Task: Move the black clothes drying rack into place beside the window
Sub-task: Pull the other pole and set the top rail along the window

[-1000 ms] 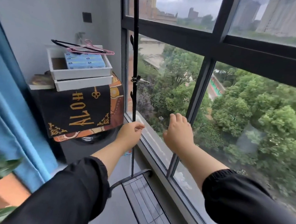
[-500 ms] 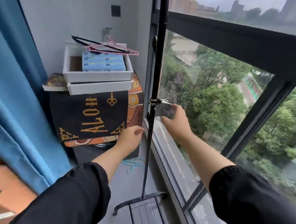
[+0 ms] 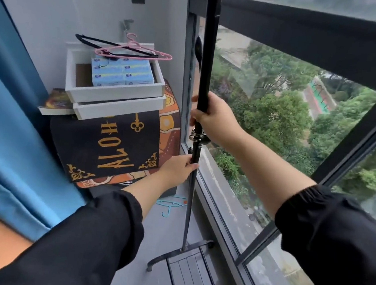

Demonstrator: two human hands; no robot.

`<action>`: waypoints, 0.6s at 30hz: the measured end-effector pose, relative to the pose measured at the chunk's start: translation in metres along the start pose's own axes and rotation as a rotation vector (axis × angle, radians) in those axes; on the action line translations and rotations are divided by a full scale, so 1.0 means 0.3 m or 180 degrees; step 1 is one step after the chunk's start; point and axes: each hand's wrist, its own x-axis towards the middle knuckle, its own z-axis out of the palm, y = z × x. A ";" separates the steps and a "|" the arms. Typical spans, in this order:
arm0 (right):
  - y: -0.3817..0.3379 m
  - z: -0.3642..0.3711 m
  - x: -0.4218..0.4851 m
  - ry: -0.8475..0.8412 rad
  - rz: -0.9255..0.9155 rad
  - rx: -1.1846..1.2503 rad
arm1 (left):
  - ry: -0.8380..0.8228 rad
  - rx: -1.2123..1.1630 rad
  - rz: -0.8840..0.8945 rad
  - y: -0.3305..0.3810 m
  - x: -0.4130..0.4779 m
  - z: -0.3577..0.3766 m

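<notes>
The black clothes drying rack (image 3: 207,58) stands upright right against the window (image 3: 278,110), its thin pole rising out of the top of the frame. Its curved foot bar and slatted base shelf (image 3: 191,275) rest on the grey floor by the sill. My right hand (image 3: 215,117) is wrapped around the pole just above a metal clamp (image 3: 196,136). My left hand (image 3: 177,169) grips the thinner lower section of the pole below the clamp. Both sleeves are black.
To the left stands a cabinet draped in a black and orange cloth (image 3: 112,148), with white trays (image 3: 113,88), blue boxes and hangers (image 3: 131,51) on top. A blue curtain (image 3: 10,123) hangs at far left. A teal hanger (image 3: 171,204) lies on the floor.
My right hand rose from near the clamp and closed around the pole above it. My left hand closed on the lower pole. The view shifted closer to the rack.
</notes>
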 end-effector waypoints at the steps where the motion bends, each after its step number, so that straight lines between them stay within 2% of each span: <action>1: 0.004 0.006 0.007 0.0120 0.0044 -0.0127 | -0.0007 -0.0033 0.0008 0.007 0.010 0.006; 11: 0.019 -0.105 -0.002 0.0654 0.0356 -0.0336 | -0.0112 -0.0154 0.0229 0.131 0.078 0.073; 15: 0.036 -0.120 0.002 0.0664 0.0407 -0.0324 | -0.0043 -0.0274 0.0186 0.144 0.078 0.098; 18: 0.040 -0.112 0.011 0.0599 0.0354 -0.0371 | -0.0022 -0.0082 0.0172 0.142 0.076 0.086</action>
